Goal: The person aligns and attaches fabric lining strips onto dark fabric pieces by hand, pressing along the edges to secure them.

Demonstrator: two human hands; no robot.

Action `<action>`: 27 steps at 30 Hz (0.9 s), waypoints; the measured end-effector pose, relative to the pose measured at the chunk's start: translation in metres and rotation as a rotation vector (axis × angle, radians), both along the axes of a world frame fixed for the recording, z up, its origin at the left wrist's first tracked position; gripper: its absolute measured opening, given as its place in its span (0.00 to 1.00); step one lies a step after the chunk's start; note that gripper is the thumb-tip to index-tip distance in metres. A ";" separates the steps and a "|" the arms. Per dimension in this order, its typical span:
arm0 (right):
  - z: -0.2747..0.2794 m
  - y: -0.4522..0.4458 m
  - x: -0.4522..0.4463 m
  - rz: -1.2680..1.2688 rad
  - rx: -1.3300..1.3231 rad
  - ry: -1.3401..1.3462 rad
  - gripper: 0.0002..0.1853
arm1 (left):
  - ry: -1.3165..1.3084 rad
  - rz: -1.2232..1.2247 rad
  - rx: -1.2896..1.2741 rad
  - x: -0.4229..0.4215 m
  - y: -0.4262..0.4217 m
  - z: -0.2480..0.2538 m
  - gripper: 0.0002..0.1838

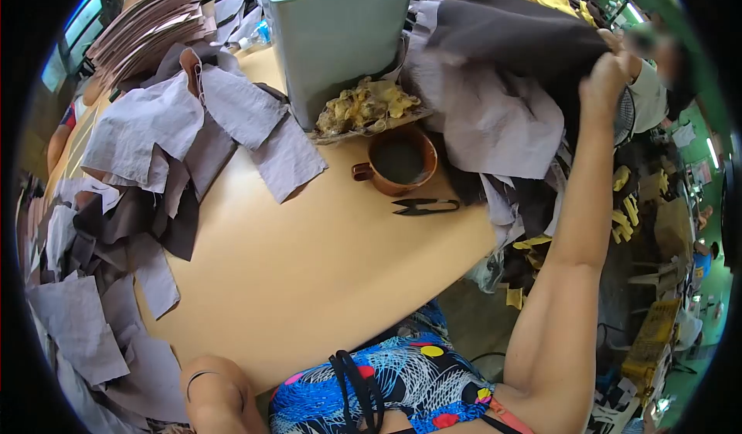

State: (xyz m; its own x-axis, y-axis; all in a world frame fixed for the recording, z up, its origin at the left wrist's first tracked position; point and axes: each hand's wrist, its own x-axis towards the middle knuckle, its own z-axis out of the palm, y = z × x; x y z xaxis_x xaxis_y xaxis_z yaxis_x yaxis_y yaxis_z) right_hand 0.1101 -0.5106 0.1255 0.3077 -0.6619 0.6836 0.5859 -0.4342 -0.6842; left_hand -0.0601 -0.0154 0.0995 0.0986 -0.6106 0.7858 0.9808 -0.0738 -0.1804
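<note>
My right hand [607, 74] is raised at the upper right, its fingers closed on the edge of a dark brown cloth piece [518, 32]. The cloth stretches from there toward the metal tin, and motion smears part of it. Beneath it hangs a paler greyish cloth [502, 125]. Of my left side only a bent arm with a thin dark band shows at the bottom edge; the left hand is out of sight. Black thread snips [425, 207] lie on the table, beside a brown mug [402, 159] holding dark liquid.
A tall square metal tin [336, 40] stands on the table [309, 279], with a yellowish lumpy mass [367, 107] at its foot. Cut cloth pieces [154, 132] are heaped along the left side. A pinkish stack [147, 32] rises behind them. Another person [657, 71] is at the far right.
</note>
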 end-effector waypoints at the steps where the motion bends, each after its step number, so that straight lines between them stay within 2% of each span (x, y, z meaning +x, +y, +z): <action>1: 0.015 0.017 -0.016 0.113 0.033 -0.066 0.25 | -0.140 0.318 0.047 0.017 0.003 -0.030 0.14; 3: 0.036 0.068 -0.047 0.261 0.026 -0.153 0.22 | -0.413 0.958 0.133 0.050 0.004 -0.084 0.15; 4: 0.037 0.096 -0.057 0.298 -0.013 -0.171 0.21 | -0.520 1.294 0.439 0.055 -0.026 -0.070 0.22; 5: 0.035 0.121 -0.066 0.324 -0.055 -0.165 0.21 | -0.763 1.606 0.869 0.060 -0.056 -0.056 0.31; 6: 0.030 0.143 -0.075 0.367 -0.102 -0.153 0.21 | -0.971 1.706 1.275 0.066 -0.086 -0.042 0.41; 7: 0.023 0.163 -0.082 0.405 -0.147 -0.137 0.21 | -0.742 1.436 1.092 0.073 -0.099 -0.047 0.39; 9: 0.006 0.193 -0.097 0.487 -0.238 -0.106 0.21 | -0.880 1.482 1.141 0.084 -0.102 -0.080 0.36; 10: -0.002 0.203 -0.103 0.527 -0.287 -0.087 0.21 | -1.263 1.790 1.364 0.099 -0.080 -0.116 0.33; 13: -0.022 0.219 -0.125 0.631 -0.478 -0.056 0.22 | -1.248 1.902 1.529 0.053 -0.069 -0.047 0.22; 14: -0.029 0.224 -0.133 0.670 -0.578 -0.060 0.22 | -1.885 1.996 1.432 0.045 -0.063 -0.032 0.22; 15: -0.033 0.225 -0.141 0.707 -0.667 -0.062 0.22 | -2.199 2.041 1.242 0.038 -0.053 -0.027 0.22; 16: -0.037 0.228 -0.146 0.751 -0.753 -0.071 0.22 | -2.277 2.056 1.175 0.034 -0.039 -0.028 0.22; 18: -0.044 0.234 -0.153 0.857 -0.944 -0.092 0.23 | -2.078 2.150 1.332 0.034 -0.004 -0.035 0.21; 19: -0.051 0.238 -0.156 0.917 -1.024 -0.102 0.23 | -1.869 2.220 1.470 0.036 0.019 -0.042 0.21; 22: -0.079 0.258 -0.165 1.089 -1.187 -0.132 0.23 | -0.890 2.469 1.762 0.045 0.095 -0.062 0.21; 24: -0.101 0.274 -0.174 1.181 -1.135 -0.147 0.24 | -0.537 2.574 1.785 0.055 0.148 -0.072 0.21; 25: -0.114 0.285 -0.179 1.235 -1.023 -0.162 0.24 | -0.568 2.584 1.887 0.060 0.173 -0.078 0.21; 26: -0.131 0.300 -0.191 1.281 -0.730 -0.182 0.23 | -0.795 2.539 2.111 0.063 0.197 -0.085 0.21; 27: -0.133 0.302 -0.191 1.236 -0.702 -0.215 0.20 | -1.276 2.401 2.476 0.058 0.214 -0.088 0.24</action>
